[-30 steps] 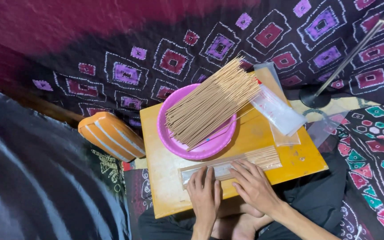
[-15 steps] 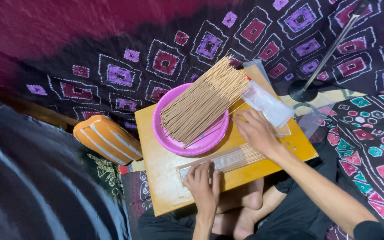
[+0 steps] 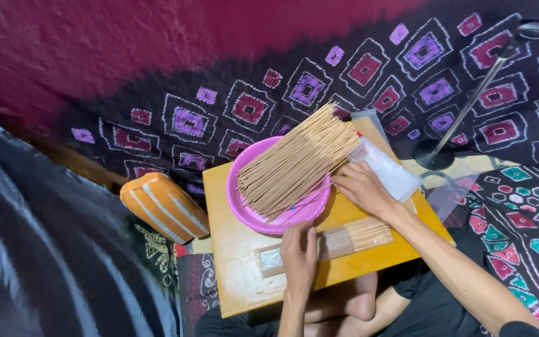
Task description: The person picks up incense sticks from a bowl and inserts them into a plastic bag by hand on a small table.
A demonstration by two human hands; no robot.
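A pink plate (image 3: 251, 215) on a small yellow wooden table (image 3: 235, 274) carries a big heap of thin tan sticks (image 3: 297, 162). My right hand (image 3: 360, 187) touches the heap's near end at the plate's right rim, fingers curled around a few sticks. My left hand (image 3: 299, 253) lies flat on a clear plastic packet of sticks (image 3: 357, 236) that rests along the table's front. A pile of empty clear sleeves (image 3: 385, 168) sits just beyond my right hand.
An orange striped cushion (image 3: 163, 206) lies left of the table. A black stand with a round base (image 3: 435, 156) rises at the right. Purple patterned cloth (image 3: 251, 106) covers the floor behind; my crossed legs are under the table's front edge.
My right hand left the packet at the table's front and reached up to the stick heap on the plate. My left hand stayed on the packet.
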